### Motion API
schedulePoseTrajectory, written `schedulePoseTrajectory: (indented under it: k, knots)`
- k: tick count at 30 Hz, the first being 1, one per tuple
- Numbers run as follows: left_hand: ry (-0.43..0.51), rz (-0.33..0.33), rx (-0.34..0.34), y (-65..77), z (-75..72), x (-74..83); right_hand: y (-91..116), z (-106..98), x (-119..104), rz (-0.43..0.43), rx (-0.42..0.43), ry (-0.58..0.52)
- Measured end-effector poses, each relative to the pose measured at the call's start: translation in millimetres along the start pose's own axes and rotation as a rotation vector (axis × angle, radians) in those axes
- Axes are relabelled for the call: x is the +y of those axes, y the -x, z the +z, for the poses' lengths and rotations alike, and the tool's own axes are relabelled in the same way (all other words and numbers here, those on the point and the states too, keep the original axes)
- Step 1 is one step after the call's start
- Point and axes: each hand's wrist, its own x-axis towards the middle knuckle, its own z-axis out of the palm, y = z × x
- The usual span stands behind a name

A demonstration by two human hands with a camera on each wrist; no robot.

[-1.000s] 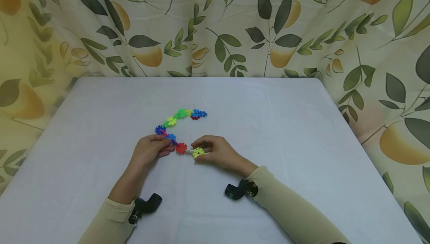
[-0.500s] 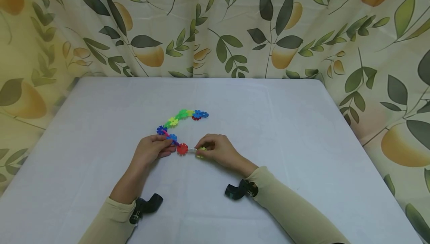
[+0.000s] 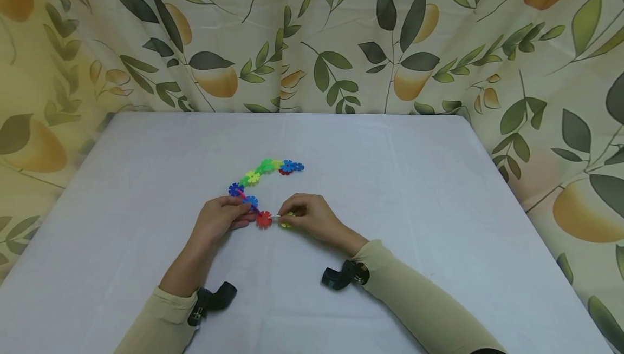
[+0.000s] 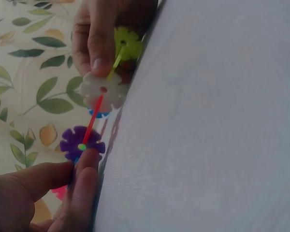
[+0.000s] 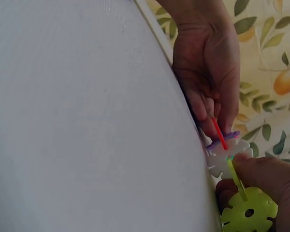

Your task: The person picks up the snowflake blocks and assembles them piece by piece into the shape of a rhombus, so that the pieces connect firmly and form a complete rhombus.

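Note:
A chain of notched, flower-shaped plastic discs curves across the table in the head view, from blue discs (image 3: 288, 165) at its far end past green (image 3: 266, 166) and dark blue (image 3: 236, 189) ones to a red disc (image 3: 264, 220). My left hand (image 3: 219, 218) pinches the chain beside a purple disc (image 4: 77, 140). Beyond the red disc, seen edge-on in the left wrist view, comes a white disc (image 5: 216, 162). The thumb and fingers of my right hand (image 3: 314, 220) pinch that white disc. A yellow-green disc (image 5: 237, 181) slots into it, with another yellow-green disc (image 5: 246, 220) behind.
A white cloth covers the table (image 3: 414, 191). Behind and beside it hangs a leaf-and-fruit patterned curtain (image 3: 331, 34). Each wrist carries a black camera, the left camera (image 3: 214, 297) and the right camera (image 3: 341, 275), low over the cloth.
My right hand has shifted its grip from the yellow-green end disc toward the white disc, then moved slightly left. The red disc sits a little lower. My left hand keeps its hold.

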Motion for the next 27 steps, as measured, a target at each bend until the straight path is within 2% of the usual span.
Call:
schedulePoseTrajectory:
  k: [7,16,27]
  knots:
    - [0.014,-0.013,0.016,0.2,0.6,0.0,-1.9,5.9,-0.7,0.002,0.026,0.013]
    - [0.023,-0.015,-0.007,0.8,-1.0,-0.4,-0.4,6.4,-1.5,0.034,0.03,-0.007]
    - [0.017,-0.008,-0.018,0.8,-1.3,-0.9,1.7,6.2,0.4,0.015,0.031,-0.021]
